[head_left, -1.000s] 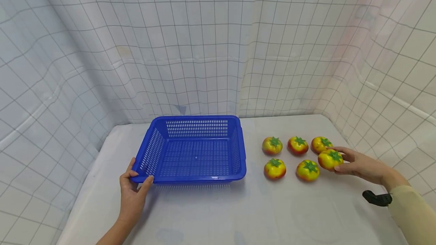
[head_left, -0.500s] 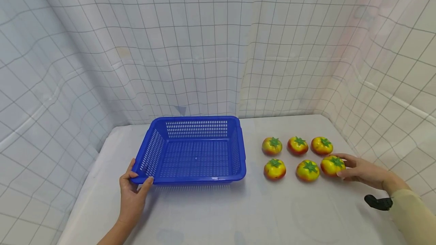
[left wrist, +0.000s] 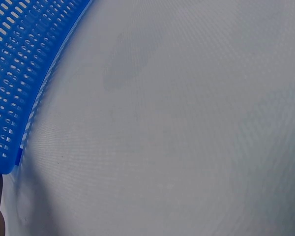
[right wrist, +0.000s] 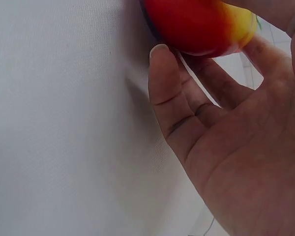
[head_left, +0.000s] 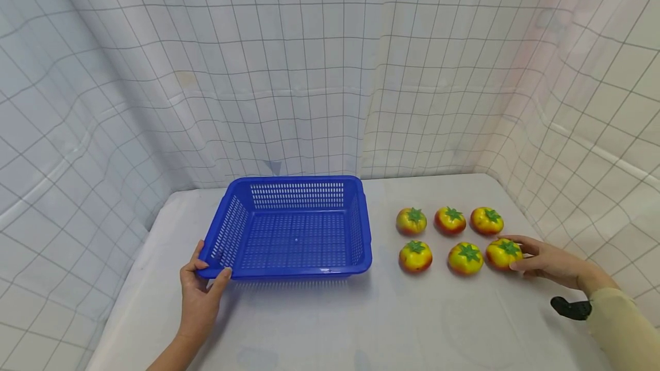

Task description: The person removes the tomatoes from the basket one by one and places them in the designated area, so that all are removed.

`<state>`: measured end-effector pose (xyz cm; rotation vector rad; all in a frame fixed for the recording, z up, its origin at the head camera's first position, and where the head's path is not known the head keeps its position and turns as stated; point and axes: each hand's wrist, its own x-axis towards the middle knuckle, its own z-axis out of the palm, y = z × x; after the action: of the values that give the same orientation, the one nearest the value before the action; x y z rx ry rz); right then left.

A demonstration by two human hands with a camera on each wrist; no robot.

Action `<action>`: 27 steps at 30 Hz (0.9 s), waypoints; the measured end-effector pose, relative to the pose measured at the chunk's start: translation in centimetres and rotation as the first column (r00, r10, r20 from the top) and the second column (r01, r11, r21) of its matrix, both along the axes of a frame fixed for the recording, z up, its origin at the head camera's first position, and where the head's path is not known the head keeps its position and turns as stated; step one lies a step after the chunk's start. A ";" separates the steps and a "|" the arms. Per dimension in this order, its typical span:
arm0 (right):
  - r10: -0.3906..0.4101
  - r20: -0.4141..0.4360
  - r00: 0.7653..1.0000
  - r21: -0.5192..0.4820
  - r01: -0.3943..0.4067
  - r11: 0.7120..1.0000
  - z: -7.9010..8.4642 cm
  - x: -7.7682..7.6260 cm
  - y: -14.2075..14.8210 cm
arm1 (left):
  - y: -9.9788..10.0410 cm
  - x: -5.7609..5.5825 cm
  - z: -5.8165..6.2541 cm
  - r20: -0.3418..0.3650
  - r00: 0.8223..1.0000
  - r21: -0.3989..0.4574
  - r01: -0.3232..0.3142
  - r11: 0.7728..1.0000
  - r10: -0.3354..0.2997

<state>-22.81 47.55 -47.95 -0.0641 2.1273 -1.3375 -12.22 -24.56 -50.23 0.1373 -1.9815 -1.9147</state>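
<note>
My left hand (head_left: pixel 200 302) grips the near-left corner of a blue plastic basket (head_left: pixel 296 272), with the thumb at the front rim and the fingers at the left side. Perforated basket wall (left wrist: pixel 19 64) fills the upper left of the left wrist view. At the right end of the front row, my right hand (head_left: pixel 549 261) holds a yellow-red tomato (head_left: pixel 502 254) with a green star-shaped top, thumb on the near side and fingers behind. Its red underside (right wrist: pixel 191 24) shows between thumb and fingers in the right wrist view, close to the white cloth.
Beside the held one stand a front-middle tomato (head_left: pixel 466 259) and a front-left tomato (head_left: pixel 415 257). Behind them sit a back-left tomato (head_left: pixel 411 221), a back-middle tomato (head_left: pixel 450 221) and a back-right tomato (head_left: pixel 487 221). Checked curtains (head_left: pixel 309 73) enclose the white-covered table (head_left: pixel 402 325).
My right hand has lowered the tomato and brought it slightly right and nearer, into line with the front row. The left hand and basket have stayed nearly still.
</note>
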 end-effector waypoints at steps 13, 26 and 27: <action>0.019 -0.005 1.000 0.025 -0.018 1.000 0.0 0.2 0.1 | -0.1 0.0 0.0 0.000 1.000 -0.001 -0.001 1.000 0.001; 0.025 -0.008 1.000 0.021 -0.025 0.999 -0.3 0.2 0.3 | 0.0 0.0 0.0 -0.010 1.000 0.007 0.006 1.000 -0.006; 0.029 -0.011 1.000 0.023 -0.028 0.999 -0.3 0.2 0.4 | 0.0 0.0 0.0 -0.011 1.000 0.008 0.006 1.000 -0.006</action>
<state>-22.66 47.90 -48.22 -0.0924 2.1430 -1.2991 -12.24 -24.57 -50.25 0.1229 -1.9696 -1.9229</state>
